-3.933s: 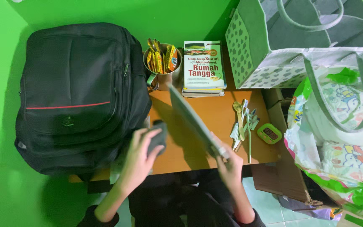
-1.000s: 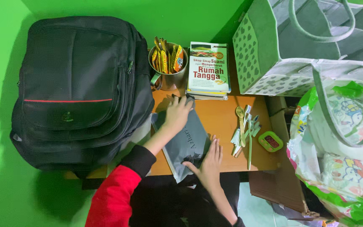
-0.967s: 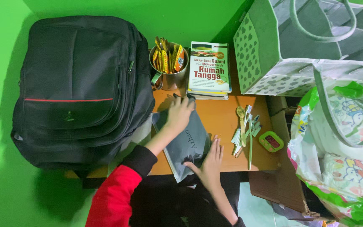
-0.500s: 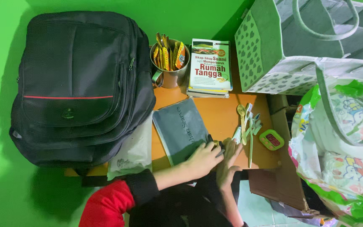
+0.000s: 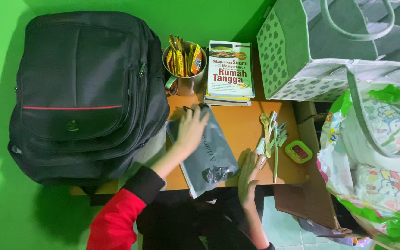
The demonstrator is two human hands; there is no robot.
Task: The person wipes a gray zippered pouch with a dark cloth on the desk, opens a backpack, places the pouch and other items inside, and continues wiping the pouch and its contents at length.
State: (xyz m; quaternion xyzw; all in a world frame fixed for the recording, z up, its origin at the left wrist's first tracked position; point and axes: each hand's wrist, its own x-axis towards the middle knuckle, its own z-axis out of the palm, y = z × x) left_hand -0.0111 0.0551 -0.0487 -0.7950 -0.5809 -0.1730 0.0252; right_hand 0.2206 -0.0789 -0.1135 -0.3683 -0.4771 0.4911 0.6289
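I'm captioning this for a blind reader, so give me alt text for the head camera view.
A person's left hand lies flat on a grey plastic pouch on a small orange table, with the right hand at the pouch's lower right edge. A black backpack sits to the left; a metal cup of sachets and a book lie behind.

Bright, even light — corners perhaps dimmer.

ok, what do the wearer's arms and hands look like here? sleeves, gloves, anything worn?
Both hands are bare, no gloves, and no rings or watch can be made out. The left hand comes from an arm in a red sleeve with a wide black cuff, pushed partway up the forearm. The right hand shows a bare forearm, with only a trace of dark cloth at the frame's bottom edge.
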